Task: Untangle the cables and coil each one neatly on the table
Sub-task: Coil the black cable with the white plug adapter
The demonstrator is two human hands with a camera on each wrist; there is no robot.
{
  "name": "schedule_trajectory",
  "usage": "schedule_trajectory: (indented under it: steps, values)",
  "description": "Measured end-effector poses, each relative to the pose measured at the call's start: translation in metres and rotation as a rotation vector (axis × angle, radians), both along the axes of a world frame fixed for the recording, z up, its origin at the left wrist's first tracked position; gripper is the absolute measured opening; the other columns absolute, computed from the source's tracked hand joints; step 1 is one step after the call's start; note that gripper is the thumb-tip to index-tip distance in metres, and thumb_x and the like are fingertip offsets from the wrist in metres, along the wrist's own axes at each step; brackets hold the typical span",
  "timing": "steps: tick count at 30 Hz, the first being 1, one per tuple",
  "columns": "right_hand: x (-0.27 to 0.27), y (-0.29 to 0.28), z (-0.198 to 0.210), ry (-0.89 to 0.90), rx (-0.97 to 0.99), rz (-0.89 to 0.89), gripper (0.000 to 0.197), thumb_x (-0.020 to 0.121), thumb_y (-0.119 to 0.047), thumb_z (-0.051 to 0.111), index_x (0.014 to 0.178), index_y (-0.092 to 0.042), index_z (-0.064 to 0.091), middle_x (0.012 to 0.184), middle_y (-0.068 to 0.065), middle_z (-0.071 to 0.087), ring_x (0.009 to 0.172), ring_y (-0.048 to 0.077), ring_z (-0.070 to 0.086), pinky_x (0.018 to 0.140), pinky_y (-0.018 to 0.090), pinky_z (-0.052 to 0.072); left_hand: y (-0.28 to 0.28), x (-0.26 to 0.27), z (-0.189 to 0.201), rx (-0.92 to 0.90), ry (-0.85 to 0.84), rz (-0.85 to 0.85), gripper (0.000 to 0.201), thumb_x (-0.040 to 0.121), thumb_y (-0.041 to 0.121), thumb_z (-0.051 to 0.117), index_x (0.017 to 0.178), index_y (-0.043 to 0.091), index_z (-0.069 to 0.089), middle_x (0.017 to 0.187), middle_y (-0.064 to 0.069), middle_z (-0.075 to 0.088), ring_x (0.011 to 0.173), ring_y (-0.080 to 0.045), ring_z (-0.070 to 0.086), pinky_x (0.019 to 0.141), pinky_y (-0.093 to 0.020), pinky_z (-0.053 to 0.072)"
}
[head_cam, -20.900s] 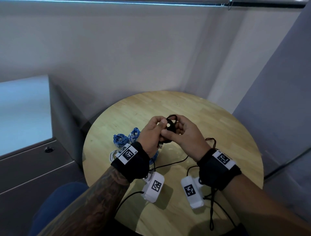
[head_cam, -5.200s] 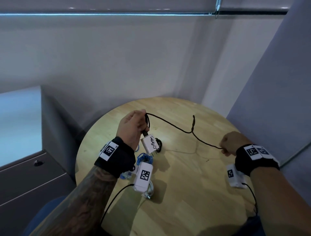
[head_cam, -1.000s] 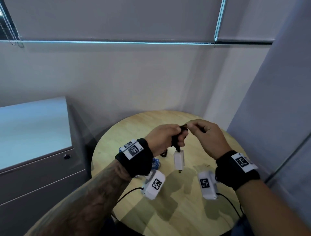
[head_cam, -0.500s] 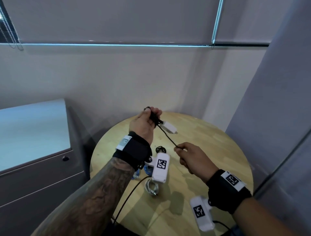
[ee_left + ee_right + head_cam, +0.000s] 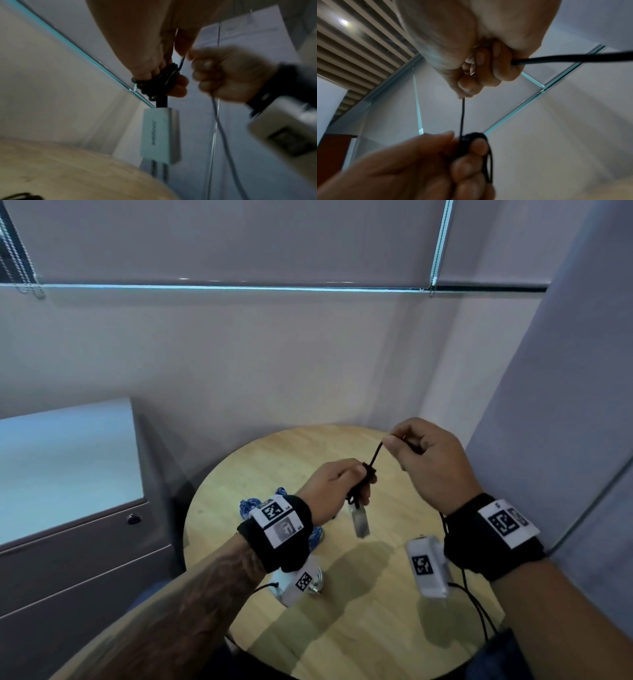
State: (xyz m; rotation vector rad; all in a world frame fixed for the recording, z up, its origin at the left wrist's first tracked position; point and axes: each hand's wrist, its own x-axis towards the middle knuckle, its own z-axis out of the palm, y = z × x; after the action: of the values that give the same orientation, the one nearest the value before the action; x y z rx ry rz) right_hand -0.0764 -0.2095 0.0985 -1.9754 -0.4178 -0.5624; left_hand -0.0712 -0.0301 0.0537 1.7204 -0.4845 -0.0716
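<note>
My left hand (image 5: pixel 337 486) grips a small coil of thin black cable (image 5: pixel 362 486) above the round wooden table (image 5: pixel 359 621). A white plug adapter (image 5: pixel 359 521) hangs from that coil. In the left wrist view the coil (image 5: pixel 155 82) sits under my curled fingers with the adapter (image 5: pixel 161 134) dangling below. My right hand (image 5: pixel 428 463) is higher and to the right, pinching the cable's free strand (image 5: pixel 376 453), which runs taut to the coil. The right wrist view shows the strand (image 5: pixel 462 116) going down from my fingertips to the coil (image 5: pixel 474 139) in the left hand.
A blue braided cable (image 5: pixel 251 506) lies bundled on the table's left side, partly behind my left wrist. A grey cabinet (image 5: pixel 68 508) stands left of the table. Walls close in behind and to the right.
My left hand dropped from its raised position and the adapter now hangs below it. My right hand rose up and right, pulling the strand taut above the coil.
</note>
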Motion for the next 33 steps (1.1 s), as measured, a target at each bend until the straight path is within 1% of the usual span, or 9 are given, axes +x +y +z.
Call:
schedule_trajectory:
  steps: [5, 8, 10, 14, 17, 20, 22, 28, 33]
  values:
    - [0.022, 0.002, -0.017, 0.166, 0.096, 0.03, 0.017, 0.096, -0.022, 0.064, 0.081, -0.026, 0.07, 0.06, -0.014, 0.057, 0.056, 0.003, 0.047, 0.06, 0.019, 0.04, 0.004, -0.002, 0.032, -0.489, 0.266, -0.232, 0.018, 0.093, 0.008, 0.043, 0.095, -0.004, 0.056, 0.07, -0.005, 0.056, 0.062, -0.02, 0.052, 0.072, -0.033, 0.046]
    - [0.011, 0.017, -0.034, 0.278, 0.018, 0.196, 0.018, 0.099, -0.011, 0.059, 0.092, -0.021, 0.073, 0.062, -0.012, 0.061, 0.054, 0.001, 0.048, 0.051, 0.013, 0.037, 0.013, 0.004, 0.045, -0.822, 0.355, -0.212, 0.021, 0.094, 0.012, 0.042, 0.103, -0.003, 0.055, 0.075, -0.005, 0.055, 0.07, -0.02, 0.057, 0.081, -0.032, 0.052]
    - [-0.005, 0.026, -0.043, 0.388, -0.033, 0.291, 0.018, 0.102, -0.02, 0.055, 0.102, -0.018, 0.074, 0.061, -0.005, 0.059, 0.048, 0.004, 0.044, 0.046, 0.013, 0.035, 0.02, 0.012, 0.046, -0.927, 0.312, -0.092, 0.02, 0.097, 0.011, 0.04, 0.103, 0.0, 0.055, 0.082, -0.007, 0.057, 0.076, -0.02, 0.062, 0.085, -0.031, 0.052]
    - [-0.029, 0.029, -0.052, 0.444, -0.089, 0.367, 0.022, 0.103, -0.021, 0.052, 0.109, -0.013, 0.072, 0.049, -0.011, 0.048, 0.044, 0.002, 0.037, 0.049, 0.012, 0.033, 0.031, 0.028, 0.037, -0.863, 0.154, 0.204, 0.021, 0.101, 0.007, 0.04, 0.096, 0.001, 0.059, 0.082, -0.008, 0.061, 0.076, -0.021, 0.067, 0.083, -0.031, 0.054]
    - [-0.035, 0.026, -0.031, 0.288, -0.193, 0.312, 0.012, 0.098, -0.021, 0.062, 0.099, -0.02, 0.074, 0.059, -0.019, 0.061, 0.054, -0.002, 0.049, 0.057, 0.012, 0.037, 0.026, 0.026, 0.021, -0.467, -0.002, 0.336, 0.018, 0.099, 0.004, 0.048, 0.093, 0.002, 0.064, 0.077, -0.007, 0.065, 0.071, -0.017, 0.068, 0.078, -0.029, 0.056]
    - [-0.029, 0.021, -0.004, 0.085, -0.232, 0.186, 0.012, 0.092, -0.015, 0.068, 0.084, -0.024, 0.072, 0.065, -0.023, 0.064, 0.057, -0.003, 0.053, 0.057, 0.009, 0.037, 0.019, 0.016, 0.012, -0.059, -0.105, 0.27, 0.019, 0.099, 0.008, 0.049, 0.092, 0.007, 0.067, 0.075, -0.003, 0.069, 0.068, -0.01, 0.066, 0.072, -0.024, 0.053]
    - [-0.017, 0.016, 0.007, 0.008, -0.218, 0.116, 0.013, 0.09, -0.016, 0.069, 0.081, -0.023, 0.073, 0.068, -0.016, 0.067, 0.058, 0.001, 0.054, 0.06, 0.016, 0.042, 0.015, 0.008, 0.014, 0.007, -0.057, 0.138, 0.028, 0.103, 0.014, 0.042, 0.088, 0.008, 0.065, 0.074, -0.006, 0.067, 0.068, -0.016, 0.064, 0.071, -0.029, 0.05]
    - [0.02, 0.005, -0.005, 0.085, -0.065, 0.048, 0.012, 0.096, -0.024, 0.065, 0.095, -0.024, 0.077, 0.078, -0.011, 0.07, 0.066, -0.002, 0.055, 0.068, 0.017, 0.043, 0.013, -0.003, 0.037, -0.35, 0.255, -0.125, 0.03, 0.1, 0.013, 0.032, 0.097, -0.003, 0.057, 0.069, -0.006, 0.055, 0.065, -0.024, 0.051, 0.066, -0.029, 0.044]
    - [0.006, 0.029, -0.042, 0.279, 0.023, 0.289, 0.012, 0.097, -0.018, 0.061, 0.092, -0.023, 0.071, 0.067, -0.003, 0.061, 0.052, 0.0, 0.047, 0.055, 0.018, 0.038, 0.019, 0.001, 0.041, -0.834, 0.403, -0.204, 0.028, 0.099, 0.014, 0.033, 0.11, -0.003, 0.052, 0.082, -0.007, 0.055, 0.076, -0.021, 0.059, 0.087, -0.032, 0.047]
